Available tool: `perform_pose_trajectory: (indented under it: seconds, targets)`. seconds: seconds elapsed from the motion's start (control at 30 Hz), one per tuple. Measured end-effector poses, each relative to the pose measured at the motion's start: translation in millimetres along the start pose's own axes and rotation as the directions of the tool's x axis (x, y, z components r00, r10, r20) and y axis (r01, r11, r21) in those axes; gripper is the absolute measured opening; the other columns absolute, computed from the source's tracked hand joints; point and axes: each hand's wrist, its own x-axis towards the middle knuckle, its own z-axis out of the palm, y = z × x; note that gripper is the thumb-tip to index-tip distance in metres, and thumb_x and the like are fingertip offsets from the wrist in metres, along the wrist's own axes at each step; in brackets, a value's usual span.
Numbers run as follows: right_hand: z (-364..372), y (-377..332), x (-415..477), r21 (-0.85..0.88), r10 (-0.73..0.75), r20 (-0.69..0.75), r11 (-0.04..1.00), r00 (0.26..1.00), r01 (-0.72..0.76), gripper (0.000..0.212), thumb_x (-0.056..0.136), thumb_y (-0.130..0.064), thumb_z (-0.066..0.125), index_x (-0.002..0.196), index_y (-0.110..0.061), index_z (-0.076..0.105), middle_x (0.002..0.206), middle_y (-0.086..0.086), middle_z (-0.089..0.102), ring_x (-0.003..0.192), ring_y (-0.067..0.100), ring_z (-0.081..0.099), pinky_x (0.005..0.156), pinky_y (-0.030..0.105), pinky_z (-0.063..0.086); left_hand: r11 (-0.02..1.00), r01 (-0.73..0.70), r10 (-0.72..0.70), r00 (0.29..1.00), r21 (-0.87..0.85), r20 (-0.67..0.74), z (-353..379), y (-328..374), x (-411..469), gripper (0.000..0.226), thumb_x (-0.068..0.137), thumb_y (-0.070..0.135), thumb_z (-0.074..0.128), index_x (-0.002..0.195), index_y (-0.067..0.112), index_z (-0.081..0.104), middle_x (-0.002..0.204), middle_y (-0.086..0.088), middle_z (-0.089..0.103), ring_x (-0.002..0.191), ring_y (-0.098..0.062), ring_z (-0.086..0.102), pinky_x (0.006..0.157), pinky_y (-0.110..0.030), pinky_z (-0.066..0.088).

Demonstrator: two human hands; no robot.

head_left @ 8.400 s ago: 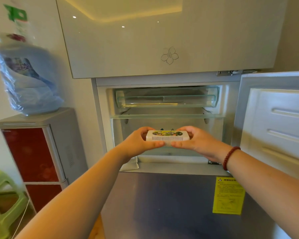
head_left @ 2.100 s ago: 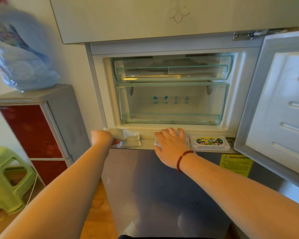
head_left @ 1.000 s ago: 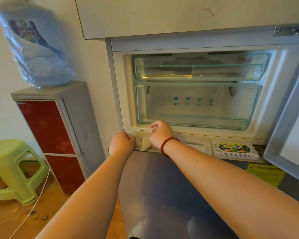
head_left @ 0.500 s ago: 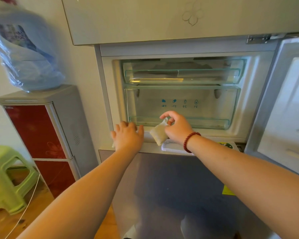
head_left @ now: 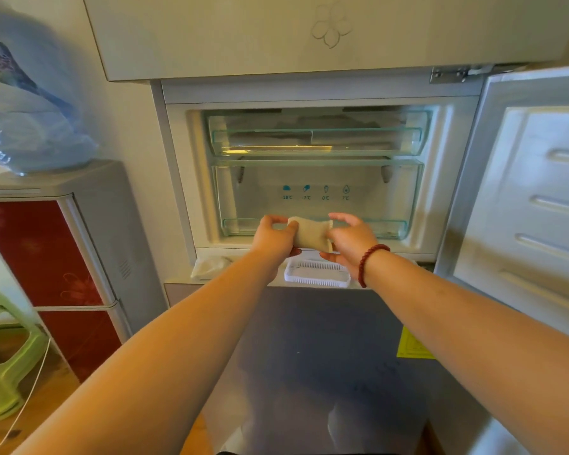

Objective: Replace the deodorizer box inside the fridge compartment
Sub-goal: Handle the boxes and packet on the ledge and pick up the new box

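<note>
A small beige sachet (head_left: pixel 311 236) hangs between my two hands in front of the open fridge compartment (head_left: pixel 316 174). My left hand (head_left: pixel 273 239) pinches its left edge and my right hand (head_left: pixel 352 239) pinches its right edge. Just below them, a white slotted deodorizer box tray (head_left: pixel 316 274) lies open on the ledge at the compartment's foot. A second white sachet (head_left: pixel 209 267) lies on the ledge to the left. The box's printed lid is hidden behind my right wrist.
The compartment door (head_left: pixel 532 205) stands open on the right. Two clear drawers (head_left: pixel 316 139) fill the compartment. A red water dispenser (head_left: pixel 53 267) with a blue bottle stands left, a green stool (head_left: pixel 0 366) beside it. A yellow label (head_left: pixel 411 348) is on the lower door.
My right hand lifted the beige sachet off the ledge and carried it right, above the white tray. My left hand came off the ledge and took hold of the sachet's other edge.
</note>
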Motion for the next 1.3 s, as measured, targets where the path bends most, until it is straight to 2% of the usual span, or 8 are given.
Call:
perform_pose_trajectory:
  seconds: [0.1, 0.2, 0.27, 0.47, 0.63, 0.87, 1.1, 1.3]
  targets:
    - [-6.9, 6.0, 0.4, -0.155, 0.016, -0.010, 0.988, 1.000, -0.017, 0.035, 0.082, 0.012, 0.055, 0.103, -0.015, 0.062, 0.117, 0.019, 0.059, 0.081, 0.029, 0.067, 0.069, 0.039, 0.061, 0.988, -0.026, 0.018, 0.998, 0.150, 0.056, -0.3, -9.4, 3.4, 0.020, 0.095, 0.015, 0.050, 0.115, 0.019, 0.048, 0.082, -0.009, 0.059, 0.061, -0.019, 0.060, 0.080, -0.043, 0.058]
    - [-9.8, 12.7, 3.2, -0.438, -0.074, -0.040, 0.898, 0.996, 0.049, 0.038, 0.078, 0.014, 0.053, 0.097, -0.015, 0.068, 0.114, 0.015, 0.062, 0.085, 0.029, 0.068, 0.059, 0.032, 0.061, 0.922, -0.095, 0.073, 0.995, 0.376, 0.074, -0.7, -14.0, 5.0, 0.018, 0.092, 0.008, 0.044, 0.100, 0.021, 0.053, 0.077, -0.008, 0.055, 0.060, -0.022, 0.053, 0.059, -0.034, 0.052]
    - [-9.5, 15.3, 3.5, -0.588, -0.137, -0.036, 0.804, 0.990, 0.090, 0.038, 0.079, 0.012, 0.051, 0.098, -0.015, 0.070, 0.114, 0.012, 0.064, 0.084, 0.027, 0.069, 0.067, 0.035, 0.061, 0.852, -0.124, 0.094, 0.992, 0.508, 0.085, 0.0, -15.1, 6.7, 0.020, 0.090, 0.006, 0.042, 0.091, 0.020, 0.057, 0.080, -0.010, 0.057, 0.063, -0.024, 0.050, 0.050, -0.026, 0.042]
    - [-10.4, 20.8, 3.9, -0.800, -0.217, 0.010, 0.584, 0.976, 0.138, 0.032, 0.087, 0.003, 0.052, 0.107, -0.014, 0.070, 0.120, 0.008, 0.064, 0.108, 0.025, 0.060, 0.094, 0.034, 0.050, 0.718, -0.148, 0.080, 0.988, 0.680, 0.130, 0.9, -28.1, 15.4, 0.017, 0.088, 0.018, 0.052, 0.079, 0.030, 0.060, 0.088, -0.009, 0.072, 0.062, -0.022, 0.058, 0.058, -0.030, 0.051]
    - [-12.0, 26.2, 2.5, -0.887, -0.184, 0.084, 0.434, 0.979, 0.157, 0.030, 0.087, 0.000, 0.053, 0.112, -0.010, 0.067, 0.118, 0.008, 0.064, 0.106, 0.023, 0.060, 0.083, 0.026, 0.046, 0.643, -0.179, 0.099, 0.984, 0.745, 0.151, 6.8, -38.1, 13.4, 0.010, 0.086, 0.025, 0.054, 0.082, 0.032, 0.060, 0.089, -0.002, 0.070, 0.086, -0.027, 0.066, 0.085, -0.041, 0.054]
    - [-8.9, 32.1, 2.7, -0.936, -0.175, 0.166, 0.283, 0.970, 0.211, 0.028, 0.086, -0.010, 0.056, 0.113, -0.006, 0.060, 0.123, 0.010, 0.045, 0.098, 0.025, 0.058, 0.087, 0.032, 0.051, 0.693, -0.212, 0.076, 0.972, 0.689, 0.223, 5.0, -41.0, 14.1, 0.018, 0.083, 0.011, 0.047, 0.094, 0.022, 0.055, 0.080, -0.008, 0.060, 0.068, -0.026, 0.056, 0.063, -0.030, 0.048]
    - [-6.9, 42.9, -2.7, -0.925, -0.186, 0.257, 0.235, 0.948, 0.297, 0.040, 0.083, -0.007, 0.054, 0.123, -0.007, 0.050, 0.124, 0.013, 0.046, 0.115, 0.029, 0.045, 0.097, 0.037, 0.044, 0.679, -0.295, 0.163, 0.953, 0.672, 0.255, 1.4, -55.8, 8.6, 0.029, 0.078, 0.024, 0.044, 0.103, 0.024, 0.058, 0.080, -0.006, 0.059, 0.101, -0.032, 0.052, 0.082, -0.042, 0.051]
    - [-4.6, 42.8, -5.5, -0.945, -0.154, 0.270, 0.145, 0.950, 0.292, 0.032, 0.085, -0.009, 0.049, 0.115, -0.004, 0.057, 0.123, 0.015, 0.043, 0.118, 0.031, 0.039, 0.100, 0.038, 0.039, 0.683, -0.284, 0.203, 0.959, 0.673, 0.199, 4.5, -61.8, 4.1, 0.023, 0.087, 0.020, 0.040, 0.097, 0.019, 0.061, 0.076, -0.001, 0.055, 0.103, -0.032, 0.047, 0.089, -0.043, 0.046]
